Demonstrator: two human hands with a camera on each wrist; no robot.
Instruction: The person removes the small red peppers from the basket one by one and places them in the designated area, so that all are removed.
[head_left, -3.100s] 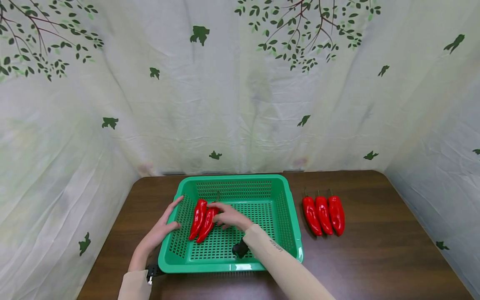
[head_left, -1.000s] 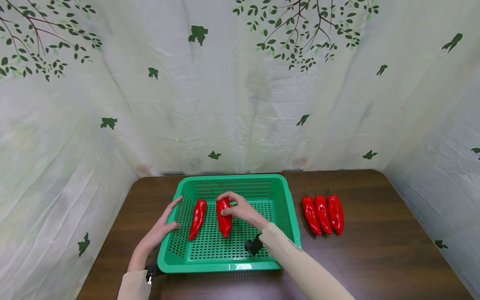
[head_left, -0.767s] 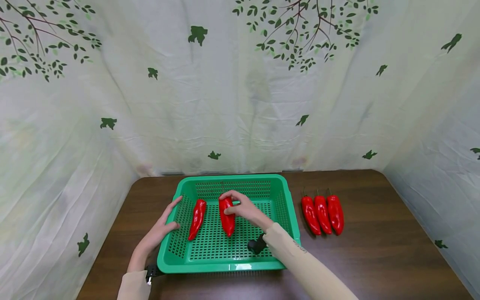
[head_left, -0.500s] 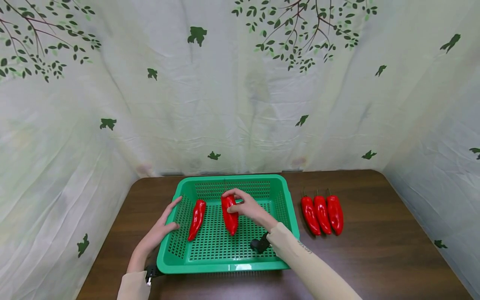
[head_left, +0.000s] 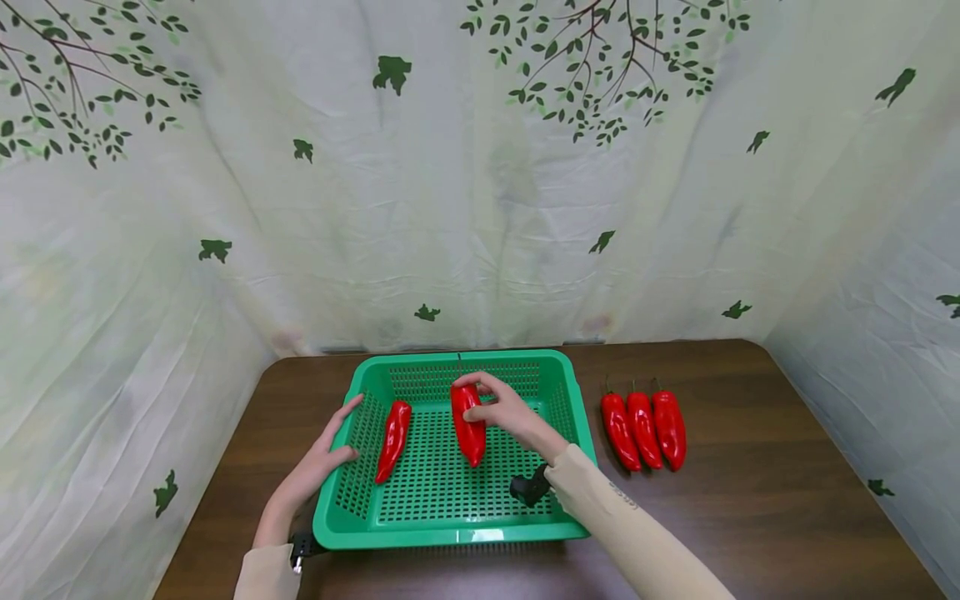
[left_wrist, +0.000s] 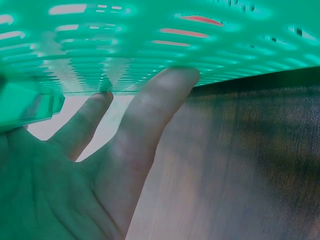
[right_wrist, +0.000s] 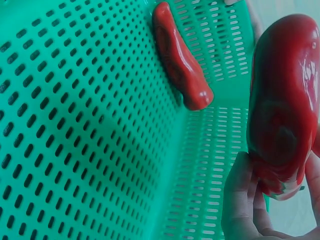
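Observation:
My right hand (head_left: 506, 410) grips a red chili pepper (head_left: 468, 425) near its stem end, thumb on one side and fingers on the other. The pepper hangs tip down over the green basket (head_left: 450, 537); in the right wrist view the same pepper (right_wrist: 285, 100) looks raised off the basket floor. A second red pepper (head_left: 393, 442) lies inside, toward the left wall. At the basket's left side my left hand (head_left: 318, 462) rests with fingers extended. Seen from the left wrist, the thumb (left_wrist: 150, 115) touches the perforated outer wall.
Three red peppers (head_left: 643, 431) lie side by side on the brown wooden table (head_left: 750, 500), right of the basket, stems pointing away. A pale curtain (head_left: 480, 208) with leaf prints hangs behind and at both sides of the table.
My right hand has taken the pepper from beside the other one, lifted it and carried it right. It still drifts slowly right and up. The left hand stays put.

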